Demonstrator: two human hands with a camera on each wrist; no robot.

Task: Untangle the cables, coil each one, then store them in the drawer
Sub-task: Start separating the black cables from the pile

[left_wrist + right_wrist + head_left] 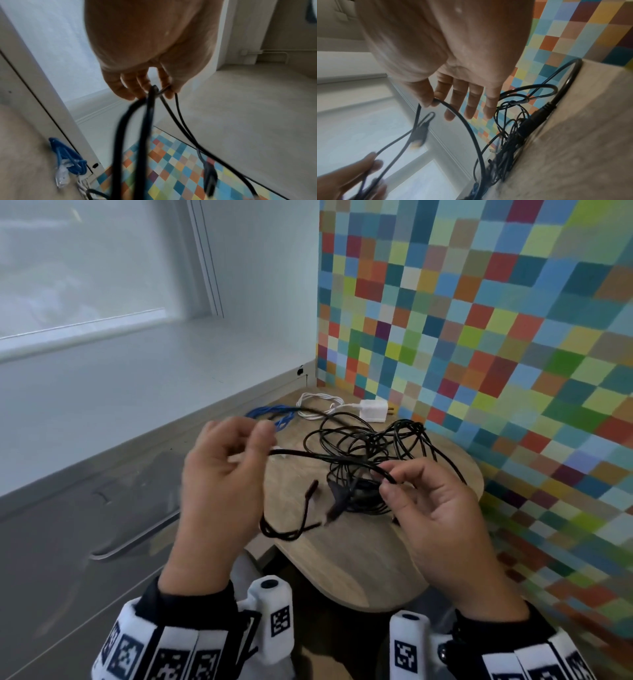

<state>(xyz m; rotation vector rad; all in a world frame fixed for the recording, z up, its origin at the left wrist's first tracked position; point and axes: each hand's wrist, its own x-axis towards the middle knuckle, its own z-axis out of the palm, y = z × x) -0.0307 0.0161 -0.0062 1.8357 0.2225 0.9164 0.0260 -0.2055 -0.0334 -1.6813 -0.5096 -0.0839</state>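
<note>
Both hands pinch one black cable (308, 454) above a small wooden table (359, 559). Left hand (219, 484) curls its fingers round several strands; right hand (442, 518) nips the cable between thumb and forefinger, its other fingers spread loose. Between them the cable runs into a black tangle (370, 460) lying on the tabletop.

Only the right wrist view shows a blurred plug (418, 138) dangling in mid-air and a thick connector (534, 119) resting on the wood. Only the left wrist view shows the strands (150, 121) hanging from the fingertips (142, 86).

Further back lie a blue cable (274, 414) and a white charger (373, 409) with its cord, near a chequered wall (479, 320). Grey drawers (85, 525) stand to the left.
</note>
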